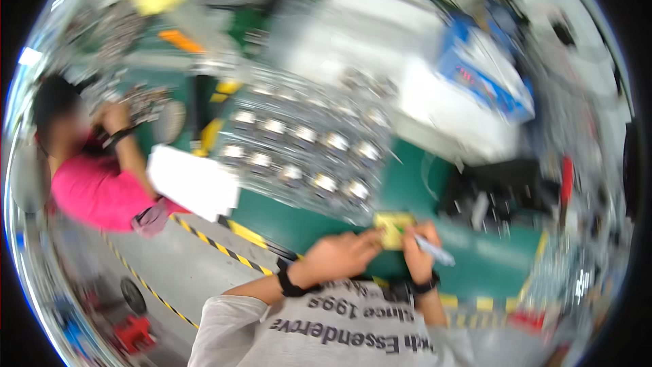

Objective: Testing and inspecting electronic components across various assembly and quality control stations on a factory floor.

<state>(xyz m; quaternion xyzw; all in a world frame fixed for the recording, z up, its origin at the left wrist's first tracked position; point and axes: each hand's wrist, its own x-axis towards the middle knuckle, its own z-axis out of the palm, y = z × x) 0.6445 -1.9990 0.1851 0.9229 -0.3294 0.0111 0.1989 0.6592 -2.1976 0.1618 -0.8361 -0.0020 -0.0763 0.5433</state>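
My left hand (339, 256) holds the left edge of a small yellow square (390, 230), possibly a paper note, near the front of the green table. My right hand (420, 251) is closed round a whitish pen (435, 251) at the yellow square's right side. Motion blur hides the pen tip and any mark on the square. Just beyond my hands lies a clear plastic tray (309, 202) with rows of small dark parts (326, 182) that have white tops.
A white sheet (193, 182) lies left of the tray, near a co-worker in a pink top (102, 190). Black items (499, 194) sit at the right. White packaging (367, 27) and a blue box (485, 71) stand behind. Yellow-black tape (248, 234) edges the green table (482, 258).
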